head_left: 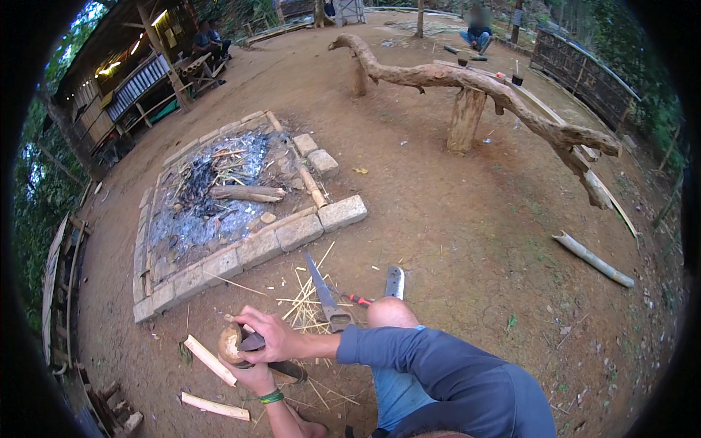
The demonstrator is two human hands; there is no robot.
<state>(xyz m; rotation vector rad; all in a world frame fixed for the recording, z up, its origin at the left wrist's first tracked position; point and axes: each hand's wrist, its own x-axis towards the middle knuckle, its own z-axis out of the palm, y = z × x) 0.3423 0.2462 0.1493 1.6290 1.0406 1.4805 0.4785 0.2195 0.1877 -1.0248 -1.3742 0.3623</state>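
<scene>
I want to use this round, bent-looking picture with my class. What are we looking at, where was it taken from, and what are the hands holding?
The picture comes from a wide fisheye camera worn on a person's head, looking down, so straight edges curve. No machine: two bare hands. The left hand, with a green wristband, cups a round brown wooden piece. The right hand presses a dark blade against it. On the dirt ground lie a handsaw, a big knife, split sticks and thin splinters. Beyond is a stone-edged fire pit full of ash, and a bench made of a crooked log.

Head-worn view, steeply downward — hands close
</scene>
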